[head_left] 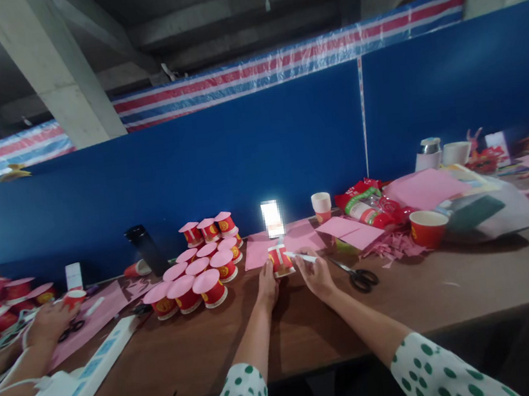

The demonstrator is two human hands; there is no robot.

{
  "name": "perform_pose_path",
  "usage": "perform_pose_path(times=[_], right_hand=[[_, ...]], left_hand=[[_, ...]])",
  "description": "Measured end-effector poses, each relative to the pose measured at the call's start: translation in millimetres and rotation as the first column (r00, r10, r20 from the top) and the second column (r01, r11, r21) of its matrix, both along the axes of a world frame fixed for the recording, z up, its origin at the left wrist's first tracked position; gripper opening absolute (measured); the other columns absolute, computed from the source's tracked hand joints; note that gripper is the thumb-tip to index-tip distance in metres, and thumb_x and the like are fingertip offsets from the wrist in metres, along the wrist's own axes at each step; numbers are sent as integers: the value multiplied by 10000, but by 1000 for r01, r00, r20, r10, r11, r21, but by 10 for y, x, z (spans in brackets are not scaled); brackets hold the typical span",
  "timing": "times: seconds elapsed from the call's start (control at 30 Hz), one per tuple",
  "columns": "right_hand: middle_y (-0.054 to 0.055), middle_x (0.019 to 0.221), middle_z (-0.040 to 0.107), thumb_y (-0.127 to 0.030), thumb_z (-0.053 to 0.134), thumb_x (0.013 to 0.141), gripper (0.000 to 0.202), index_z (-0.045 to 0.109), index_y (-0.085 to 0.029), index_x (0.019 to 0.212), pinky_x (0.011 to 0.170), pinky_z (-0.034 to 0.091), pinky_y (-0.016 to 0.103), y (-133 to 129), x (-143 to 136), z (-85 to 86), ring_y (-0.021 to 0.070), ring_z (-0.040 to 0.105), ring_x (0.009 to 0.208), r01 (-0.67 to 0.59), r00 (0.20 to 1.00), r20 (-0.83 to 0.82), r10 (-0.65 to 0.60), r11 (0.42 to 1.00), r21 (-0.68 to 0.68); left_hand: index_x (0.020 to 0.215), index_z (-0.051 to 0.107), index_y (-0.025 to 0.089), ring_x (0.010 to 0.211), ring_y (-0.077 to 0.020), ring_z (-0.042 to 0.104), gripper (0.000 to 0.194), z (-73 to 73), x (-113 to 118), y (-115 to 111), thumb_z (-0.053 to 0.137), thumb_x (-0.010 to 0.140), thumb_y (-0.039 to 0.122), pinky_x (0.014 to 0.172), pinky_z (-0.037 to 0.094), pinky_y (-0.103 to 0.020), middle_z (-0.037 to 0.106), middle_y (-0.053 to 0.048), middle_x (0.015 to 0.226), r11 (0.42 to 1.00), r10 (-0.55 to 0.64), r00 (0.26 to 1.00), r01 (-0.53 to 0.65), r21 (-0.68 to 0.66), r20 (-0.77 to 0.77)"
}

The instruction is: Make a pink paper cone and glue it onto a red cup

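So both hands are working out front over the tabletop (414,298). The left hand (268,283) is wrapping its fingers around a red cup (280,259), and the right hand (317,277) is pinching a white pen-like stick (302,257), with its end pointing at the cup's side. My guess is the left is steadying the cup so the right can aim more easily. The cup is sitting roughly centered, just in front of the pink paper (256,252) and a glowing phone (273,218).

Off to the left, red cups with pink tops (208,280) are standing in close rows, some stacked behind, probably to save space and leave room for the elbows. Black-handled scissors (364,280) are lying right beside the right hand, handles toward the person, so I'd say they're placed for an easy grab.

Stuff I can't make out: the phone's screen is showing up as a pixelated glare, and the fingers are hiding part of the cup. I can't tell if the stick is actually touching it, or whether it's a pen or something else. A co-worker's hand (53,322) is holding another red cup (75,297) at far left, with the arms running out of frame.
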State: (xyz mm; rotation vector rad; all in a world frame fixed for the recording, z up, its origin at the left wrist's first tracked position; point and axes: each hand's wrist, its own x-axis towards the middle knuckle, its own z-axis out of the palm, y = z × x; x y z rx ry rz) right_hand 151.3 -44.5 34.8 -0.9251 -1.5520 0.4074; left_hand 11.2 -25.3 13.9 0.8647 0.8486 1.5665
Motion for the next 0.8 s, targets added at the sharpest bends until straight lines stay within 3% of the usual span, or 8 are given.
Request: perform_pose_path(times=[0.2, 0.4, 0.8], right_hand=[[32, 758, 621, -370, 406, 871, 250, 557, -173, 900, 561, 449, 211, -1, 0, -10, 121, 558, 588, 2, 1000, 17, -2, 1000, -13], [65, 848, 634, -350, 410, 874, 233, 547, -174, 940, 647, 482, 241, 32, -19, -44, 148, 600, 700, -28, 998, -55, 28, 1000, 4], [45, 741, 637, -365, 405, 872, 247, 568, -180, 864, 601, 476, 240, 9, 1, -12, 148, 597, 635, 10, 1000, -3, -10, 1000, -9]], left_hand=[[851, 608, 156, 694, -162, 601, 285, 31, 10, -17, 582, 731, 414, 656, 452, -272, 655, -50, 794, 1000, 11, 1000, -11, 0, 2], [848, 604, 162, 681, -150, 600, 260, -5, 5, 11, 566, 750, 399, 654, 454, -262, 656, -50, 800, 1000, 3, 1000, -3, -7, 13], [886, 606, 164, 730, -168, 615, 291, -24, -19, 5, 548, 764, 422, 664, 465, -267, 665, -67, 849, 1000, -29, 1000, 29, -4, 4]])
